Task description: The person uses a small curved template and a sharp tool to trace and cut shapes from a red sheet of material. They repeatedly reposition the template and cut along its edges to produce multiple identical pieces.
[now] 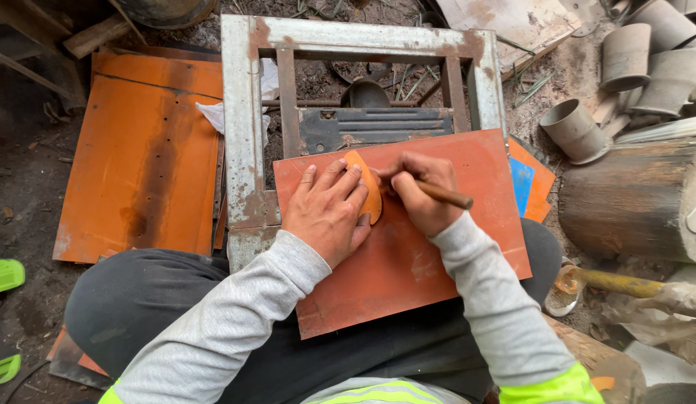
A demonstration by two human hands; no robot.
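While you sit on the ground among scrap, a rusted grey metal frame (243, 135) stands just beyond your knees, and a large orange sheet (142, 161), streaked dark down its middle, lies flat to its left. Across your lap and the frame's near edge rests a flat reddish-orange metal sheet (438, 254), rectangular, scuffed and dulled in patches. To the right lie a thick wooden log (632, 198) and, farther off, a cluster of short grey metal cylinders (625, 56). Your left hand (329, 213) presses, fingers spread, on a small curved orange template (367, 187) laid on the sheet's far part. Your right hand (423, 191) is closed in a pen grip around a brown, stick-like marking tool (445, 196), its tip hidden at the template's edge. No traced line or cut shows on the sheet, so the marking looks barely begun, with the outline apparently left to finish.
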